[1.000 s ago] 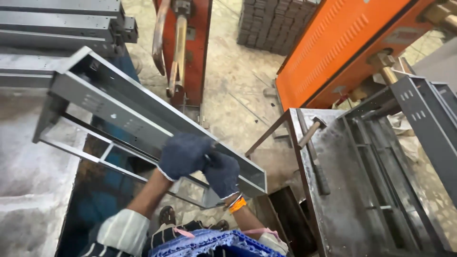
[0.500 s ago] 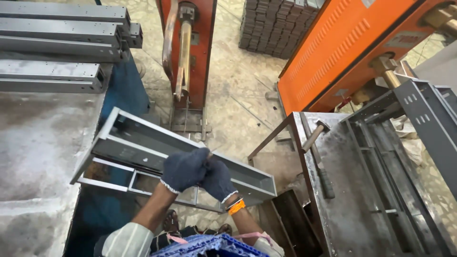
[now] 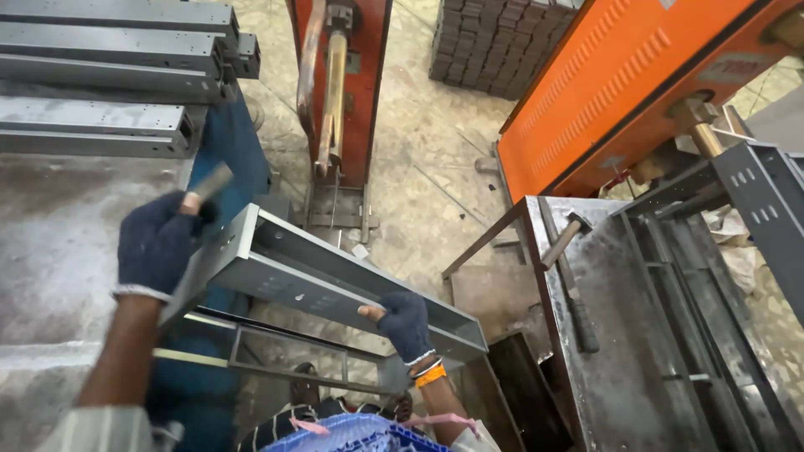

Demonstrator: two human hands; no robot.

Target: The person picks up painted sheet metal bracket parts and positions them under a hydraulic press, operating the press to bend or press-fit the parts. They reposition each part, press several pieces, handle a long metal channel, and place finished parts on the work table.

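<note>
A grey steel channel frame (image 3: 335, 289) was held tilted above the floor, between a grey metal table (image 3: 50, 243) and a steel workbench (image 3: 628, 335). Its upper end was gripped by the gloved left hand (image 3: 155, 243), its lower edge clasped by the gloved right hand (image 3: 406, 322). Similar channels (image 3: 109, 50) were stacked on the table, beside an orange machine (image 3: 339, 84).

Dark blue gloves (image 3: 155, 243) grip a grey steel channel (image 3: 335, 285) beside an orange ribbed machine panel (image 3: 620, 84).

Gloved hands (image 3: 157, 243) grip a grey steel tray (image 3: 335, 285) — tilted.
</note>
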